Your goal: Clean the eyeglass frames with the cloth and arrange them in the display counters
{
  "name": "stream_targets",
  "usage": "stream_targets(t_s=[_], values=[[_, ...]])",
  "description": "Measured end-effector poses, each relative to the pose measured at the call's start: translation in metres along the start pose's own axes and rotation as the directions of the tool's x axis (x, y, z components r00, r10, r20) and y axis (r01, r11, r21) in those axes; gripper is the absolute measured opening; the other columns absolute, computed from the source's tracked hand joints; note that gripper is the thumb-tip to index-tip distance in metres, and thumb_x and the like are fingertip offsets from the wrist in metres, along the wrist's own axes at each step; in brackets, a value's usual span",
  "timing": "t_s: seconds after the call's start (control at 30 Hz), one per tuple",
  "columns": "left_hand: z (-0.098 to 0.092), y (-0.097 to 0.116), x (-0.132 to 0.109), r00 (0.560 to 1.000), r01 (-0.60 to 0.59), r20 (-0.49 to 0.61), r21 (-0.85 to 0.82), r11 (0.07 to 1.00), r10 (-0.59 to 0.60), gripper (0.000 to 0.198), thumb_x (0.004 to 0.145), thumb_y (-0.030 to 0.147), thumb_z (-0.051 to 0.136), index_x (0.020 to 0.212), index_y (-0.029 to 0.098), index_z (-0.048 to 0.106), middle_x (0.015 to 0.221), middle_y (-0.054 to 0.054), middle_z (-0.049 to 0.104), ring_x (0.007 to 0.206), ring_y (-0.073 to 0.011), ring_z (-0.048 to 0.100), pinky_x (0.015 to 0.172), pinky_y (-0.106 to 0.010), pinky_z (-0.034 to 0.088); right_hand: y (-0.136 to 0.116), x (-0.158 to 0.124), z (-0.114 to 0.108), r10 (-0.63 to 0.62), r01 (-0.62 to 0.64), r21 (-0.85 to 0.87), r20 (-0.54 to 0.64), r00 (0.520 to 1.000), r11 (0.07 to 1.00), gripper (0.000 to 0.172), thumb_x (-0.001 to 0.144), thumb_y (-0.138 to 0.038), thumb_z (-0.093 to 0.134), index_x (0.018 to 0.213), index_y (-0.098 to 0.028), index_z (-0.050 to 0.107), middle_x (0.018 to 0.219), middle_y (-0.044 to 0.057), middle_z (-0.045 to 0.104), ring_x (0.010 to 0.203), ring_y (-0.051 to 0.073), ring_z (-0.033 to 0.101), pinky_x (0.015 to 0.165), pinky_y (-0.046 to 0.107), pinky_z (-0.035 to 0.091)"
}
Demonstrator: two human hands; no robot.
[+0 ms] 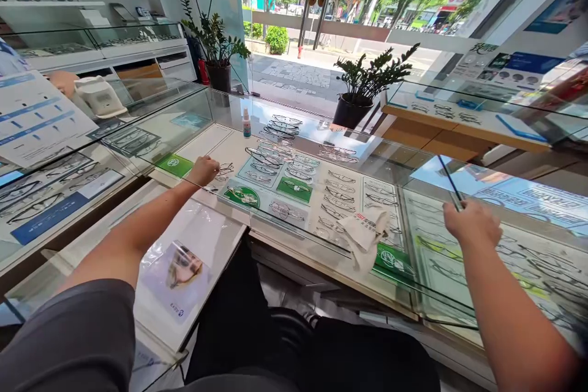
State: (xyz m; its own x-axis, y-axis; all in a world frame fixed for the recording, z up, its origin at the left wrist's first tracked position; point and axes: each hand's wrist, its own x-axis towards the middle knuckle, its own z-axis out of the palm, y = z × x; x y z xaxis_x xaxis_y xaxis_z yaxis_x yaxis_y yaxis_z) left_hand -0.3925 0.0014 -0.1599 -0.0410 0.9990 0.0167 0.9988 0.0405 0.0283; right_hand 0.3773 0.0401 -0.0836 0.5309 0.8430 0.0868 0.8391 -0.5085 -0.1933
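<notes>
The left hand (204, 170) reaches forward from a bent arm in a grey sleeve (59, 343), wrist raised and knuckles up. Its fingers (212, 165) curl downward just beside a pair of glasses (225, 169) with thin dark frames, though I cannot tell whether they grip anything. The right arm stretches out further along the glass-topped table (331, 263), and the right hand (471, 223) is raised with its fingers (459, 205) closed around a thin dark rod (449, 179), which tilts up and away from them.

Rows of metal-framed glasses lie on a pale tray (331, 187) under the glass, with green cards (294, 188) set among them. A crumpled white cloth (362, 236) sits between the two hands, soft and creased against all that hard glass. A small spray bottle (247, 124) with a blue label stands near the far edge. (Two leafy plants in black pots (357, 111) sit beyond it, by the window.) At the upper left, another person's hand (64, 81) rests beside a white plastic device (98, 97).
</notes>
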Motion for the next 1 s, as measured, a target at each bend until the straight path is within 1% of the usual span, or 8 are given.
stream_targets(t_s=[0.1, 0.2, 0.37, 0.5, 0.63, 0.77, 0.87, 1.0], values=[[0.013, 0.001, 0.031, 0.998, -0.063, -0.018, 0.003, 0.998, 0.063, 0.026, 0.092, 0.026, 0.06, 0.101, 0.017, 0.083, 0.12, -0.024, 0.082, 0.129, -0.0402, 0.059, 0.113, -0.054, 0.036, 0.002, 0.0, 0.0, -0.003, 0.003, -0.014, -0.013, 1.0, 1.0, 0.081, 0.105, -0.06, 0.028, 0.163, -0.011, 0.058, 0.168, 0.031, 0.053, 0.157, 0.049, 0.048, 0.123, 0.059, 0.043], [0.028, -0.001, 0.054, 0.996, -0.091, -0.022, 0.022, 0.996, 0.091, 0.025, 0.091, 0.022, 0.058, 0.099, 0.017, 0.082, 0.117, -0.024, 0.082, 0.126, -0.0399, 0.058, 0.11, -0.055, 0.036, 0.004, 0.001, 0.0, -0.001, 0.001, -0.028, -0.024, 1.0, 1.0, 0.079, 0.105, -0.059, 0.03, 0.162, -0.013, 0.058, 0.166, 0.031, 0.055, 0.156, 0.048, 0.05, 0.122, 0.059, 0.044], [0.048, -0.008, 0.08, 0.993, -0.102, -0.048, 0.07, 0.992, 0.106, 0.024, 0.092, 0.014, 0.056, 0.096, 0.021, 0.079, 0.114, -0.022, 0.082, 0.121, -0.0371, 0.059, 0.106, -0.05, 0.04, 0.005, 0.001, 0.0, 0.0, -0.001, -0.035, -0.027, 1.0, 0.999, 0.079, 0.106, -0.059, 0.029, 0.161, -0.01, 0.058, 0.167, 0.031, 0.056, 0.153, 0.051, 0.05, 0.123, 0.061, 0.045], [0.058, -0.014, 0.094, 0.987, -0.112, -0.102, 0.113, 0.987, 0.124, 0.028, 0.093, 0.006, 0.053, 0.097, 0.018, 0.079, 0.112, -0.024, 0.08, 0.122, -0.0378, 0.063, 0.108, -0.05, 0.044, 0.007, 0.004, 0.001, 0.008, -0.009, -0.053, -0.028, 1.0, 0.999, 0.08, 0.105, -0.058, 0.031, 0.163, -0.01, 0.058, 0.167, 0.029, 0.056, 0.152, 0.051, 0.052, 0.123, 0.062, 0.047], [0.065, -0.016, 0.105, 0.978, -0.115, -0.159, 0.132, 0.985, 0.135, 0.031, 0.093, 0.001, 0.051, 0.098, 0.014, 0.079, 0.112, -0.026, 0.079, 0.122, -0.0393, 0.065, 0.108, -0.052, 0.045, 0.011, 0.008, 0.003, 0.009, -0.011, -0.07, -0.023, 1.0, 0.998, 0.079, 0.105, -0.058, 0.031, 0.163, -0.011, 0.059, 0.167, 0.027, 0.057, 0.153, 0.051, 0.052, 0.124, 0.061, 0.047], [0.074, -0.016, 0.11, 0.975, -0.122, -0.171, 0.112, 0.986, 0.14, 0.033, 0.092, -0.001, 0.052, 0.098, 0.013, 0.081, 0.111, -0.027, 0.078, 0.123, -0.0405, 0.064, 0.107, -0.053, 0.045, 0.014, 0.011, 0.005, 0.024, -0.025, -0.077, -0.02, 1.0, 0.997, 0.079, 0.105, -0.059, 0.032, 0.164, -0.013, 0.058, 0.169, 0.025, 0.056, 0.154, 0.05, 0.053, 0.125, 0.06, 0.047], [0.078, -0.02, 0.109, 0.979, -0.111, -0.162, 0.092, 0.99, 0.125, 0.029, 0.092, 0.002, 0.056, 0.099, 0.013, 0.083, 0.118, -0.028, 0.077, 0.127, -0.0423, 0.062, 0.108, -0.055, 0.043, 0.016, 0.013, 0.007, 0.034, -0.036, -0.082, -0.032, 0.999, 0.996, 0.078, 0.106, -0.059, 0.032, 0.163, -0.014, 0.059, 0.17, 0.025, 0.056, 0.154, 0.048, 0.053, 0.126, 0.058, 0.047], [0.075, -0.029, 0.102, 0.987, -0.057, -0.145, 0.082, 0.995, 0.069, 0.027, 0.094, 0.01, 0.06, 0.104, 0.015, 0.084, 0.126, -0.029, 0.072, 0.133, -0.0443, 0.058, 0.112, -0.059, 0.04, 0.017, 0.015, 0.008, 0.037, -0.039, -0.079, -0.035, 0.999, 0.996, 0.077, 0.106, -0.06, 0.033, 0.162, -0.015, 0.06, 0.168, 0.026, 0.057, 0.154, 0.048, 0.053, 0.124, 0.058, 0.048]])
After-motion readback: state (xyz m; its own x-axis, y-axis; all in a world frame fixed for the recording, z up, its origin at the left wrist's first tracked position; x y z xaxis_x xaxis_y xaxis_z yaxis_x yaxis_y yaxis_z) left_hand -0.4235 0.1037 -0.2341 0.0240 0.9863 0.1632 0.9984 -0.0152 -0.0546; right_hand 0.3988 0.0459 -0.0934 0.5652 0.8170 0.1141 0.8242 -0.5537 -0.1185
